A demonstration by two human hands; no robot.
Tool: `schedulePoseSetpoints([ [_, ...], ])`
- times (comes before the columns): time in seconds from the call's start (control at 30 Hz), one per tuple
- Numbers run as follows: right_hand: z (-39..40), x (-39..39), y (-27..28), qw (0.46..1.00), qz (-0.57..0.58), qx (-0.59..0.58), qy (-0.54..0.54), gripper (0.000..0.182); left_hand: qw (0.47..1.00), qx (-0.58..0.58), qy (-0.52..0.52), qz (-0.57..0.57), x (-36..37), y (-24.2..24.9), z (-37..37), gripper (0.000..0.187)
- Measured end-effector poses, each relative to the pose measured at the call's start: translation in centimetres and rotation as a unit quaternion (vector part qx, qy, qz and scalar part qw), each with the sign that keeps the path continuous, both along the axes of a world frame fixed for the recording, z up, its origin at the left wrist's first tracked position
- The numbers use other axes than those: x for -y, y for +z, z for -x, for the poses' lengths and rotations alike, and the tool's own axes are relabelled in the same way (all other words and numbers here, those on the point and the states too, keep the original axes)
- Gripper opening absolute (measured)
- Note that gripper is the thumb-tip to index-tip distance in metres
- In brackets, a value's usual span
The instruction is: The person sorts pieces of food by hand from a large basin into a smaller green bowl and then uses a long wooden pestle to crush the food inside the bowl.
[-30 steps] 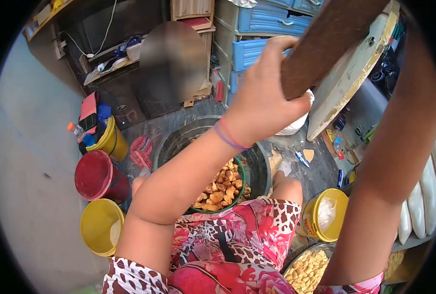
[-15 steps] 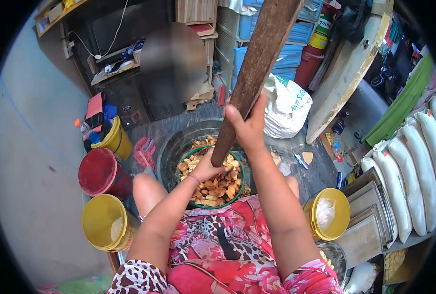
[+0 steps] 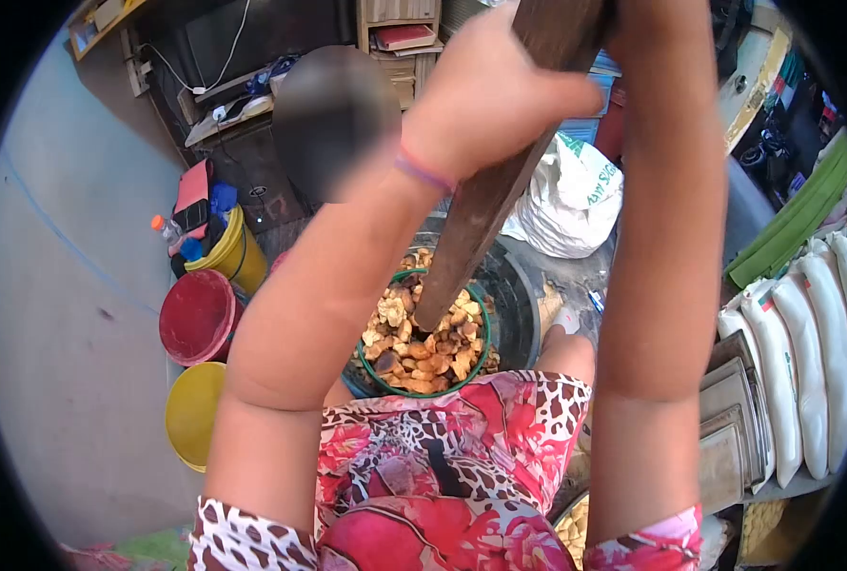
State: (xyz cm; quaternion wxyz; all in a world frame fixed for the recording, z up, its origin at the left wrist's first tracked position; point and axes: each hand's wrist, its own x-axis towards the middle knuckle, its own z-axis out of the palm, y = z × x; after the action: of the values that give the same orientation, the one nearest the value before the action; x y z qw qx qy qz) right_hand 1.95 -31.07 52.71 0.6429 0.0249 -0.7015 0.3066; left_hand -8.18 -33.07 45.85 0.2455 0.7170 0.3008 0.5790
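Both arms are raised in front of me around a thick, dark wooden post [image 3: 485, 219] that tapers at its lower end. My left hand [image 3: 500, 90], slightly blurred, is closed around the post's upper part. At the top edge my right arm reaches up beside the post; its fingers are hidden or cut off. The post's tip points down over a green-rimmed tub [image 3: 486, 335] between my knees, touching or just above the golden-brown chunks [image 3: 428, 357], which look like broken bread. That tub sits in a wide black basin [image 3: 523, 305].
Yellow buckets [image 3: 190, 419] and a red bucket [image 3: 195, 319] line the left wall. A white sack [image 3: 571, 205] stands beyond the basin. Stacked white bags [image 3: 776, 381] and flat trays [image 3: 718, 457] are at the right. A shelf unit [image 3: 400, 14] is at the back.
The post has risen, its lower end still over the tub. Both arms have lifted with it; my left hand is far higher, and my right hand has gone up to the top edge.
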Motion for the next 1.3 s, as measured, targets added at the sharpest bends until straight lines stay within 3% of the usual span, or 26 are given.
schedulePoseSetpoints([
  [0.03, -1.0, -0.6, 0.5, 0.991, 0.013, 0.029, 0.127, 0.037, 0.999, 0.002, -0.031, 0.012, 0.6, 1.6, -0.3, 0.031],
  [0.07, -1.6, -3.4, -0.9, 0.991, 0.011, 0.027, 0.127, 0.037, 0.996, 0.041, -0.079, 0.004, -0.2, 1.4, -0.3, 0.031],
  [0.1, -1.7, -7.9, -3.6, 0.997, -0.007, 0.056, -0.045, 0.025, 0.996, 0.038, -0.079, 0.002, -0.9, 0.3, -0.5, 0.031],
  [0.13, -1.6, -10.6, -5.4, 0.972, -0.022, 0.085, -0.216, 0.016, 0.999, 0.03, 0.005, 0.028, -1.5, -2.2, -0.7, 0.043],
  [0.17, -0.6, -8.2, -7.1, 0.974, 0.028, 0.04, -0.223, 0.022, 0.994, 0.022, 0.088, 0.054, -2.1, -5.4, -0.7, 0.057],
  [0.2, 0.7, -4.0, -9.7, 0.97, 0.081, -0.003, -0.23, 0.034, 0.993, 0.007, 0.118, 0.002, -2.9, -10.8, -0.5, 0.055],
  [0.23, 1.8, -4.0, -16.9, 0.971, 0.2, -0.023, -0.128, 0.049, 0.988, 0.023, 0.145, 0.038, -2.6, -16.8, -0.3, 0.055],
  [0.27, 2.8, -3.9, -22.9, 0.962, 0.061, -0.007, -0.265, 0.051, 0.984, 0.09, 0.116, 0.097, -1.6, -22.6, 0.1, 0.057],
  [0.3, 3.4, -3.2, -26.9, 0.976, 0.192, -0.036, -0.093, 0.054, 0.978, 0.075, 0.119, 0.152, -1.3, -27.8, 0.9, 0.063],
  [0.4, 2.7, -2.1, -28.0, 0.956, 0.289, -0.013, -0.044, 0.058, 0.952, 0.028, 0.135, 0.272, 0.2, -29.1, 1.2, 0.067],
  [0.5, 2.5, -2.8, -28.2, 0.959, 0.276, -0.006, -0.063, 0.063, 0.97, 0.044, 0.108, 0.215, -0.5, -28.5, 1.3, 0.07],
  [0.6, 2.3, -2.8, -33.1, 0.966, 0.253, 0.03, -0.049, 0.064, 0.968, 0.076, 0.092, 0.221, -0.3, -29.9, 1.4, 0.071],
  [0.7, 2.0, -1.3, -30.1, 0.971, 0.223, 0.036, -0.078, 0.064, 0.961, 0.062, 0.041, 0.268, -0.1, -28.8, 1.8, 0.066],
  [0.77, 2.1, -1.3, -26.1, 0.978, 0.153, 0.028, -0.142, 0.064, 0.967, 0.062, 0.041, 0.245, -0.6, -25.1, 1.9, 0.059],
  [0.8, 2.1, -1.1, -23.1, 0.974, 0.104, 0.029, -0.199, 0.063, 0.981, 0.075, 0.013, 0.177, -0.6, -21.7, 1.9, 0.056],
  [0.87, 2.1, -0.8, -16.7, 0.966, 0.134, 0.019, -0.22, 0.062, 0.992, 0.084, -0.029, 0.087, 0.0, -14.9, 1.6, 0.051],
  [0.9, 2.2, -0.8, -13.3, 0.979, 0.125, -0.021, -0.159, 0.059, 0.994, 0.08, -0.043, 0.062, -0.2, -11.5, 1.5, 0.049],
  [0.97, 1.6, -1.1, -7.2, 0.969, 0.05, -0.015, -0.243, 0.054, 0.986, 0.08, -0.112, 0.096, -1.2, -6.3, 1.9, 0.04],
  [1.0, 1.6, 0.0, -4.4, 0.988, -0.017, -0.04, -0.15, 0.04, 0.984, 0.114, -0.117, 0.075, -0.7, -3.9, 1.3, 0.032],
  [1.03, 1.8, -0.4, -2.4, 0.99, -0.053, -0.048, -0.12, 0.042, 0.988, 0.086, -0.123, 0.047, -1.2, -2.4, 1.7, 0.026],
  [1.1, 2.0, 0.7, -2.4, 0.996, -0.046, -0.071, -0.041, 0.044, 0.964, 0.103, -0.204, 0.133, -1.3, -0.2, 2.0, 0.032],
  [1.17, 1.2, 0.0, -2.9, 0.993, -0.012, 0.031, -0.11, 0.046, 0.986, 0.115, -0.118, 0.035, -2.0, -3.2, 2.0, 0.023],
  [1.2, 3.4, -1.9, -5.6, 0.982, -0.017, -0.08, -0.167, 0.045, 0.987, 0.127, -0.065, 0.076, -2.1, -5.8, 1.9, 0.025],
  [1.23, 3.8, -3.9, -9.8, 0.972, -0.021, -0.062, -0.225, 0.057, 0.996, 0.065, 0.012, 0.054, -2.3, -9.3, 2.5, 0.032],
  [1.27, 4.1, -3.0, -15.4, 0.964, 0.104, 0.01, -0.245, 0.06, 0.995, 0.074, 0.031, 0.052, -2.8, -15.0, 2.8, 0.058],
  [1.3, 4.9, -3.8, -22.6, 0.962, 0.064, 0.013, -0.263, 0.06, 0.992, 0.028, 0.073, 0.097, -3.4, -22.3, 3.6, 0.065],
])
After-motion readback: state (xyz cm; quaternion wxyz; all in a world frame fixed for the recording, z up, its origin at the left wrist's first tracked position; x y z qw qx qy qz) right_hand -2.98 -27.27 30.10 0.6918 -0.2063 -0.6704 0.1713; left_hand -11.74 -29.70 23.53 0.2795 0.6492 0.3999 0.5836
